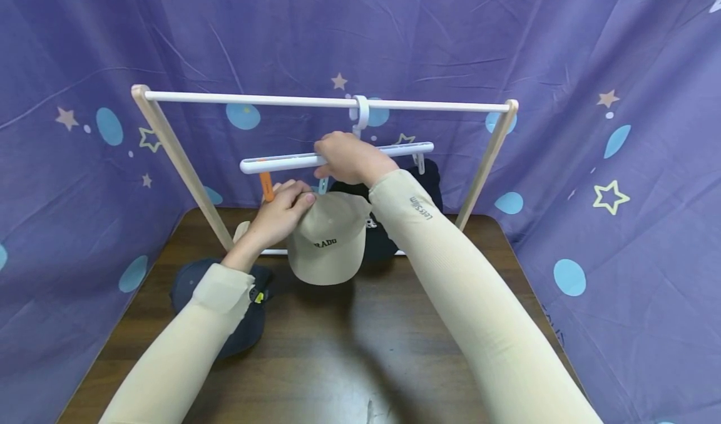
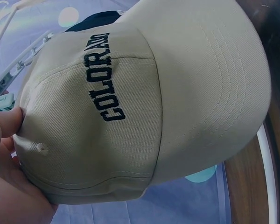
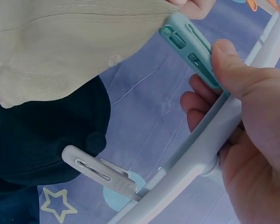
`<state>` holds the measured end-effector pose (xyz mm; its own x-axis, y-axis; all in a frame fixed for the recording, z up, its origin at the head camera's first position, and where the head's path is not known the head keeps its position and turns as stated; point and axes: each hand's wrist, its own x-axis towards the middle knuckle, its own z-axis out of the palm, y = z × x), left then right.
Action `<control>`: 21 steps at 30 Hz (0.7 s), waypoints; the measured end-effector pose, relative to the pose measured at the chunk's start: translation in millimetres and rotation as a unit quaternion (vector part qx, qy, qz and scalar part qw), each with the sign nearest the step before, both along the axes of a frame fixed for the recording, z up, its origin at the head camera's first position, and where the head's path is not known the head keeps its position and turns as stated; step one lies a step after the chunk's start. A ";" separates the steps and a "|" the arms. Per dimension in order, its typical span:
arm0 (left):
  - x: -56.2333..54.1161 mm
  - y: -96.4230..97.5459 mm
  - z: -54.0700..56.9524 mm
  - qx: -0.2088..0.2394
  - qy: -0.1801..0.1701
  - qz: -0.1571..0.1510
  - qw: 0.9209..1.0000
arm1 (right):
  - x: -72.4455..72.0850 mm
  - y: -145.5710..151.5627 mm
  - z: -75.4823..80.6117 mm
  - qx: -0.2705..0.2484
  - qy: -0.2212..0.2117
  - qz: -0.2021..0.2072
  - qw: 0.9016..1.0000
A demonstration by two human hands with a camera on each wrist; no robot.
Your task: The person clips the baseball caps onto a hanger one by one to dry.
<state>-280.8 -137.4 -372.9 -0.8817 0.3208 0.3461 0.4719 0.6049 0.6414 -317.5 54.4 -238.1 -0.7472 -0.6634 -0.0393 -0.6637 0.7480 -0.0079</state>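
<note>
A beige cap point(image 1: 329, 236) with COLORADO point(image 2: 102, 79) in dark letters hangs brim down below a white hanger point(image 1: 287, 163). My left hand point(image 1: 281, 210) pinches the cap by the top edge of its crown. Close above that edge, a teal clip point(image 3: 190, 49) on the hanger is held between the thumb and fingers of my right hand point(image 1: 350, 158). In the right wrist view the clip's tip overlaps the cap's edge. Behind, a black cap point(image 3: 46, 144) hangs from a grey clip point(image 3: 100, 171). An orange clip point(image 1: 266, 186) is at the hanger's left end.
The hanger's hook point(image 1: 362, 112) loops over the white bar point(image 1: 242, 100) of a rack with wooden legs point(image 1: 180, 161). A navy cap point(image 1: 194, 283) lies on the brown table point(image 1: 338, 361) at the left, partly under my left forearm. A patterned purple curtain point(image 1: 586, 129) surrounds the table.
</note>
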 end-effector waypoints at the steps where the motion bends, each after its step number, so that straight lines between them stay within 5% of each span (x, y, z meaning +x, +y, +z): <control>1: -0.2 0.1 -0.1 0.001 0.000 0.000 1.000 | 0.1 0.3 -0.1 0.000 0.001 0.000 1.000; 21: -2.4 4.1 -2.6 0.009 0.011 0.008 1.000 | 0.4 0.8 -1.7 -0.007 0.006 0.001 1.000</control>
<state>-283.1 -133.4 -375.6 -0.8785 0.2999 0.3720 0.4768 0.6004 0.6420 -317.1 55.2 -239.8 -0.7456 -0.6661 -0.0214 -0.6660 0.7459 -0.0112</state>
